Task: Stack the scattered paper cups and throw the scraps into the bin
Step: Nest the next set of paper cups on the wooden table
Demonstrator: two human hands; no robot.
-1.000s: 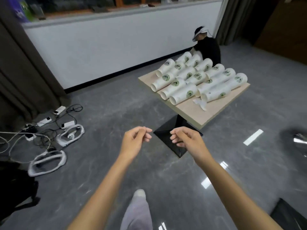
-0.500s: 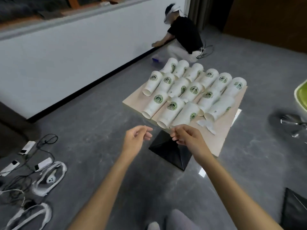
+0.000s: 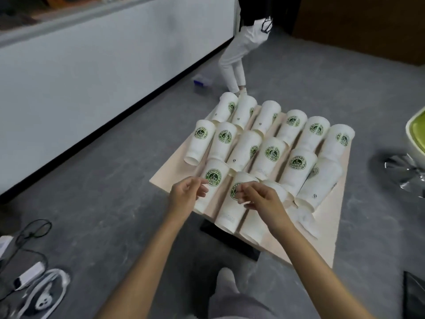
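Note:
Several white paper cups [image 3: 271, 155] with green round logos lie on their sides in rows on a small light wooden table [image 3: 322, 238]. A crumpled white paper scrap [image 3: 307, 221] rests on the table's near right part. My left hand [image 3: 184, 199] hovers over the near-left cups, fingers loosely curled and holding nothing. Over the nearest middle cup [image 3: 232, 203], my right hand [image 3: 262, 201] is held the same way, empty, fingertips just above the cup's logo.
Another person [image 3: 241, 51] in white trousers stands beyond the table by the white wall. A green chair [image 3: 416, 139] with a chrome base is at the right. Cables and headsets [image 3: 43, 293] lie on the grey floor at the lower left. A dark object [image 3: 414, 295] sits at the lower right.
I have walked up to the table, so the cups now lie right under my hands. The other person has risen from crouching to standing. Both hands stay empty.

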